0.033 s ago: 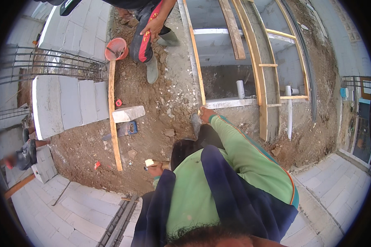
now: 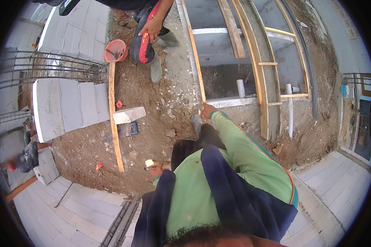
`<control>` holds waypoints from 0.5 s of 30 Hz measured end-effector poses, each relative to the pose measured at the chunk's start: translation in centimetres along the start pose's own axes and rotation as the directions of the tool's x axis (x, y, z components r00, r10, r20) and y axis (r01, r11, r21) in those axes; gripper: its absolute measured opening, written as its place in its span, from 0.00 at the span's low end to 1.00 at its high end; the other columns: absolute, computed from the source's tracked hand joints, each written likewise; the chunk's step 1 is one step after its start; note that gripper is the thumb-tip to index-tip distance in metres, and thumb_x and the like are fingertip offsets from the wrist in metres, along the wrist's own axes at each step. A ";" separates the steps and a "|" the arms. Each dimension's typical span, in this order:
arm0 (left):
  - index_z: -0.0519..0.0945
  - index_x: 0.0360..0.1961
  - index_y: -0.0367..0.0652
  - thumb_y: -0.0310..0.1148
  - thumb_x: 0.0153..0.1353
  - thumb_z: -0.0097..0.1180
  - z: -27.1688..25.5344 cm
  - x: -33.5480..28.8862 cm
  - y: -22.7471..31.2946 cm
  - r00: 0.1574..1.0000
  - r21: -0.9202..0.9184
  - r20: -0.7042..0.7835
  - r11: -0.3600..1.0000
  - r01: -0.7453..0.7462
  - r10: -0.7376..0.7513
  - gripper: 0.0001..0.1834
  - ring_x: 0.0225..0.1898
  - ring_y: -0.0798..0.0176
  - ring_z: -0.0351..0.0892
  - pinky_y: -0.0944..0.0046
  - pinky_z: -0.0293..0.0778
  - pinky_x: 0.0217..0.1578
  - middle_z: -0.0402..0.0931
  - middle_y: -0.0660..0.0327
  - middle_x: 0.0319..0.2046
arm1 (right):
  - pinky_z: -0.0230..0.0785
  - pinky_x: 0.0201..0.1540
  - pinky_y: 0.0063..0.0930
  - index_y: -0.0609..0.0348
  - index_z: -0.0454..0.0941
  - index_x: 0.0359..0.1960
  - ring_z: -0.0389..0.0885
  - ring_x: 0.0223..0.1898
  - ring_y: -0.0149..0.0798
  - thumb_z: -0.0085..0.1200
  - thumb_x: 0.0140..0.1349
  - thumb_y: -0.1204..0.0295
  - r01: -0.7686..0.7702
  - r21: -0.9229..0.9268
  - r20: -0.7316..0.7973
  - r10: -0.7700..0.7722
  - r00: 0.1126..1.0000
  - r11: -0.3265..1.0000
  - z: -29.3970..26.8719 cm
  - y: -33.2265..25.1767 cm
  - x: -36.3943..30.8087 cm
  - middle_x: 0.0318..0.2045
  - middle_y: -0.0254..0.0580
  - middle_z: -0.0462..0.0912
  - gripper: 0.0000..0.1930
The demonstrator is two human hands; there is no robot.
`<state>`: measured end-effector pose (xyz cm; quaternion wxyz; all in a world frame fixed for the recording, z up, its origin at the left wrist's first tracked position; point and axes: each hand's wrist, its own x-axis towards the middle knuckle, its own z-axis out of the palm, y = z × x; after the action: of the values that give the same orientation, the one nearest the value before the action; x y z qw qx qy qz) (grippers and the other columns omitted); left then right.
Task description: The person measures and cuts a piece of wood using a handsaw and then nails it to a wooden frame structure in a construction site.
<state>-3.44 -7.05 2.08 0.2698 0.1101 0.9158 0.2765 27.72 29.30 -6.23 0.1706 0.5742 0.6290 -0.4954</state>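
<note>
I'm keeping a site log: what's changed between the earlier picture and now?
The right hand has shifted slightly forward, a finger now extended toward the near end of a long, thin wooden strip. The left hand still holds a small cream-coloured object.

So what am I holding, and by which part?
Your left hand grips a pale-tipped object near its tip; I can't tell what it is. Your right hand is by a wooden strip's end; any grip is unclear.
</note>
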 end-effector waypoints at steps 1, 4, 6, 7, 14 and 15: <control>0.72 0.46 0.32 0.27 0.43 0.74 0.2 1.5 -1.7 1.000 -0.019 0.004 1.000 0.001 -0.001 0.30 0.39 0.53 0.78 0.54 0.75 0.46 0.77 0.51 0.39 | 0.70 0.62 0.49 0.58 0.53 0.76 0.78 0.60 0.61 0.54 0.64 0.62 -0.044 -0.001 -0.068 0.044 0.997 0.999 -2.9 -0.2 1.2 0.57 0.68 0.79 0.40; 0.73 0.43 0.33 0.27 0.41 0.75 0.0 2.3 -3.9 0.997 -0.081 -0.048 0.994 -0.068 0.064 0.28 0.38 0.53 0.78 0.54 0.75 0.44 0.76 0.52 0.37 | 0.70 0.62 0.49 0.55 0.43 0.79 0.79 0.59 0.60 0.47 0.66 0.67 -0.147 0.073 -0.217 0.159 0.963 0.986 -13.2 -1.6 3.4 0.58 0.68 0.78 0.41; 0.73 0.40 0.34 0.27 0.40 0.75 1.1 1.4 -2.2 0.991 -0.126 -0.061 0.984 -0.129 0.122 0.27 0.37 0.54 0.77 0.54 0.74 0.43 0.76 0.52 0.36 | 0.70 0.63 0.50 0.54 0.41 0.79 0.79 0.60 0.59 0.42 0.67 0.69 -0.201 0.082 -0.301 0.217 0.929 0.976 -19.6 0.8 3.6 0.58 0.67 0.78 0.39; 0.74 0.40 0.34 0.26 0.40 0.75 0.6 0.0 0.1 0.999 -0.029 -0.050 1.000 -0.009 0.008 0.26 0.37 0.54 0.77 0.54 0.74 0.42 0.77 0.53 0.36 | 0.70 0.63 0.49 0.53 0.41 0.79 0.78 0.61 0.59 0.42 0.67 0.69 -0.228 0.092 -0.328 0.246 0.912 0.969 -21.8 2.4 3.4 0.59 0.66 0.78 0.39; 0.77 0.46 0.31 0.25 0.40 0.74 0.9 -0.1 -2.9 0.978 -0.267 -0.187 0.953 -0.141 0.093 0.29 0.40 0.53 0.78 0.54 0.74 0.48 0.79 0.50 0.38 | 0.69 0.64 0.51 0.55 0.46 0.79 0.77 0.62 0.60 0.40 0.67 0.72 -0.287 0.160 -0.458 0.329 0.826 0.944 -32.7 1.5 1.7 0.62 0.64 0.76 0.37; 0.77 0.46 0.31 0.25 0.40 0.74 0.6 -0.1 -3.7 0.977 -0.277 -0.192 0.950 -0.146 0.094 0.29 0.40 0.53 0.78 0.54 0.74 0.48 0.79 0.50 0.38 | 0.69 0.64 0.52 0.56 0.47 0.78 0.78 0.61 0.61 0.40 0.67 0.72 -0.291 0.158 -0.470 0.331 0.818 0.944 -33.0 1.9 1.9 0.61 0.64 0.77 0.36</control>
<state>-3.16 -9.84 -0.38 0.1835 0.1003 0.8773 0.4320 40.54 57.12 6.35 0.0612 0.7821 0.5291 -0.3235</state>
